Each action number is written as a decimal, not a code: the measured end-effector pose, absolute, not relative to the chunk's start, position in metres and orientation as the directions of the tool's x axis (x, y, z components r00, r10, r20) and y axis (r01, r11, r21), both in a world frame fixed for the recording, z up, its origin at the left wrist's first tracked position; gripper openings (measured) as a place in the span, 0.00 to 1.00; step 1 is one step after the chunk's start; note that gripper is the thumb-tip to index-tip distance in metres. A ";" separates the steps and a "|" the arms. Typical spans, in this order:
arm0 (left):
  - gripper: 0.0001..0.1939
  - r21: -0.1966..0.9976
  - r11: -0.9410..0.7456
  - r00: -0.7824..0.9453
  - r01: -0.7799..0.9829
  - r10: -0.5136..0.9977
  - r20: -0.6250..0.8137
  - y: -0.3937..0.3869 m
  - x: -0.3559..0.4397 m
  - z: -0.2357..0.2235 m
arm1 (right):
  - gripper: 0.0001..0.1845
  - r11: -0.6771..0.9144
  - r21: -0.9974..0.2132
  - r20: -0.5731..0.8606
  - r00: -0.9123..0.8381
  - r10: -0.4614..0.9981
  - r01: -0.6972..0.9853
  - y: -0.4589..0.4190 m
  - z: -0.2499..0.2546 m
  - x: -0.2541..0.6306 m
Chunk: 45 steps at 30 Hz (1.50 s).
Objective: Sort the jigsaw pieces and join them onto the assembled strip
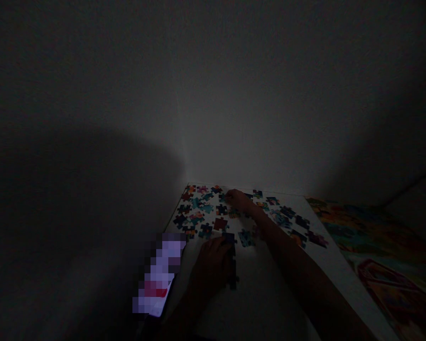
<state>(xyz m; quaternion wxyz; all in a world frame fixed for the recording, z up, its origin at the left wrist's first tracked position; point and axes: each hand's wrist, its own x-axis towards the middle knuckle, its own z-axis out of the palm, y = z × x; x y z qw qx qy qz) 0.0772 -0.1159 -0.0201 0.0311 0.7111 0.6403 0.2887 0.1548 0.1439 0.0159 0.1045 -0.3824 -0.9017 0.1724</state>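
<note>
In the dim head view, my left hand (pixel 213 258) lies over a strip of joined puzzle pieces (pixel 233 272), its fingers bent and resting at the strip's upper left edge. My right hand (pixel 237 199) reaches across to the far side of the white surface. Its fingers are drawn together at a small puzzle piece (pixel 222 198), mostly dark and partly covered by the fingertips. Loose puzzle pieces surround that hand, among them a reddish-brown piece (pixel 220 223) and a teal piece (pixel 246 237) just beyond the strip.
A lit phone (pixel 161 279) with a blurred screen lies along the left edge. Several more loose pieces (pixel 301 221) spread to the right of my right forearm. A colourful printed picture (pixel 383 260) lies at the right. A pale wall (pixel 241 132) rises behind the white surface.
</note>
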 end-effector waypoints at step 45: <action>0.20 0.370 -0.206 0.076 0.906 0.939 0.336 -0.122 0.069 -0.020 | 0.10 0.617 -0.637 0.326 -0.564 0.758 0.462 -0.050 -0.024 0.333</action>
